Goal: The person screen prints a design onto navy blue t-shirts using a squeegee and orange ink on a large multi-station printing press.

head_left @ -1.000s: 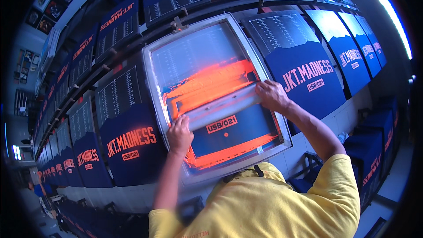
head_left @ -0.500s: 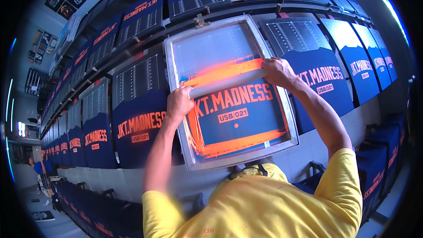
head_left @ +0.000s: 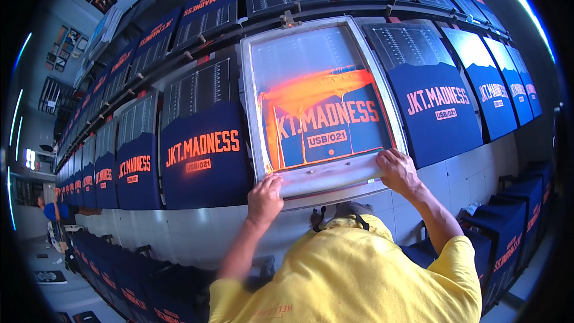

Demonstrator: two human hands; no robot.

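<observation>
My left hand (head_left: 265, 198) and my right hand (head_left: 397, 171) are closed around the two ends of a long pale squeegee (head_left: 329, 178). The squeegee lies across the near end of a metal-framed printing screen (head_left: 247, 98). A thick band of bright orange ink (head_left: 317, 88) spans the middle of the mesh, with thin drips and smears running toward me. Through the mesh shows a navy fabric panel with an orange lettered print (head_left: 327, 139). The squeegee's blade edge is hidden from this view.
Navy panels with orange prints lie on boards left (head_left: 203, 158) and right (head_left: 439, 113), with another row beyond a dark rail (head_left: 227, 31). A metal clamp (head_left: 290, 19) sits at the screen's far edge. Dark covered boards (head_left: 508, 221) stand behind me. Another person (head_left: 52, 210) is far left.
Both hands have drawn the squeegee from mid-screen to the near end. The orange ink that lay along the near end is gone from there, and a wide band sits mid-mesh. The view has shifted slightly.
</observation>
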